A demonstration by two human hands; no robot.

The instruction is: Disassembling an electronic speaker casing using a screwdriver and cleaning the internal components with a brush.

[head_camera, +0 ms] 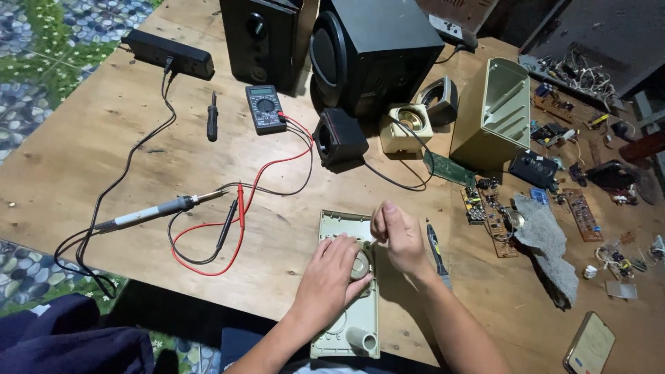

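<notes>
At lower centre, the long beige plastic speaker panel [350,284] lies lengthwise up-frame. The left hand [331,277] grips its round driver [360,264]; the right hand [396,234] is clenched above.

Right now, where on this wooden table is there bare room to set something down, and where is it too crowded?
Bare wood lies left of the soldering iron, below the black power strip, and between the speaker panel under both hands and the grey cloth, toward the phone. The right side is crowded with circuit boards; the far edge holds speakers.
</notes>
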